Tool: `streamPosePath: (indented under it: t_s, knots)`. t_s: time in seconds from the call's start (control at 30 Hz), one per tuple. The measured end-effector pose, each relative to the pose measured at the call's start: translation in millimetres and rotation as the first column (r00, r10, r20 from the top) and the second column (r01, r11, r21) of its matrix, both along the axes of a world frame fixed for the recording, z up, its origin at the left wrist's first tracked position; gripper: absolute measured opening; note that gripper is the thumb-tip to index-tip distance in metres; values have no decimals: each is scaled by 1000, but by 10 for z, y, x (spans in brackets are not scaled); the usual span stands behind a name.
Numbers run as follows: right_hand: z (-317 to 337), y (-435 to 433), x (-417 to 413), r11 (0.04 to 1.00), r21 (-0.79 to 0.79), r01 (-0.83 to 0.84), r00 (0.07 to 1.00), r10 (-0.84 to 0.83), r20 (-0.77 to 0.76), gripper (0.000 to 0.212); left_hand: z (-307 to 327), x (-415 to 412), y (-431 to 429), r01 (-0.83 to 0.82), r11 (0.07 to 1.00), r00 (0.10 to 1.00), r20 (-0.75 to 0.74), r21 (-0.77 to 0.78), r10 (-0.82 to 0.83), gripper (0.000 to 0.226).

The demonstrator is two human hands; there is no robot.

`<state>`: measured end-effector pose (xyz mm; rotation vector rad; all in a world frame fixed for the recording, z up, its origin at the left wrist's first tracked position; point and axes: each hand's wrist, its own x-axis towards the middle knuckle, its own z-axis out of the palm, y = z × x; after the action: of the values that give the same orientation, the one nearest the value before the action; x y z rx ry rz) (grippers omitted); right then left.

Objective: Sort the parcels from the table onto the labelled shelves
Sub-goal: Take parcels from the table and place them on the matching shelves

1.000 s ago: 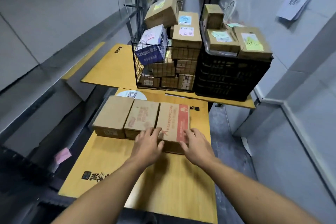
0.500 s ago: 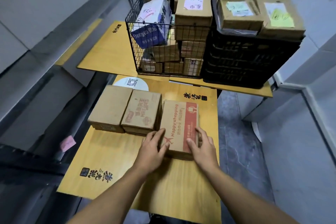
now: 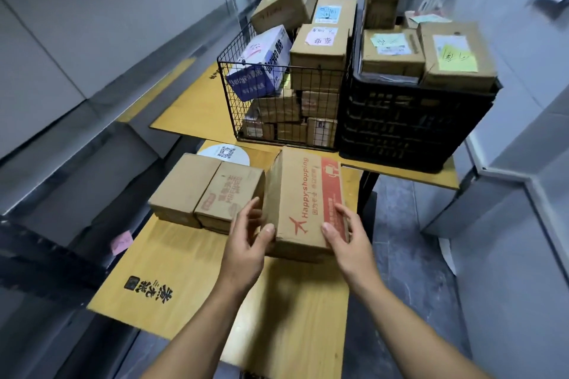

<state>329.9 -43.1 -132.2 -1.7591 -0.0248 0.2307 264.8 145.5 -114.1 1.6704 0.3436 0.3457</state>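
You have tipped the Happyshopping parcel (image 3: 303, 197) up from where it lay flat half a second ago, and its left side wall now shows. Your left hand (image 3: 246, 243) grips the parcel's near left corner, thumb on the top face, fingers curled against that side wall. Your right hand (image 3: 348, 237) grips its near right edge, thumb on the red band, fingers wrapped round the side. Both bare forearms reach forward and converge on it. Whether its near edge rests on the table (image 3: 191, 280) is unclear. Just left of it a printed parcel (image 3: 229, 194) lies flat, and farther left a plain parcel (image 3: 184, 184). Behind it stands a wire basket (image 3: 234, 108), and behind to its right a black crate (image 3: 400, 126), both heaped with boxes. Far to its left lies a pink note (image 3: 121, 241).
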Motion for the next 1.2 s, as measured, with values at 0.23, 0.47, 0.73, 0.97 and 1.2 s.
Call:
streamPosePath:
  t_s: [0.23,0.47,0.73,0.97,1.2]
  knots:
    - [114,-295,17,971,236,-29,998,41,-49,41,28,-32,-181,82,995,991,-114,58,-75,62]
    - [344,-329,84,961,-146,-235,963,251,100,42,175,17,-342,23,999,999,30,-25,-22,71]
    - [450,-220,45,974,-31,-223,969,225,101,62,255,-60,-464,-18,1000,997,78,-20,20,62]
    - [408,-284,43,938,318,-137,984,165,-65,37,330,-120,-350,45,999,999,33,-21,-44,38]
    - [389,-165,-41,853,508,-121,948,251,-196,36,301,-236,-130,-59,992,986,-150,111,76,89]
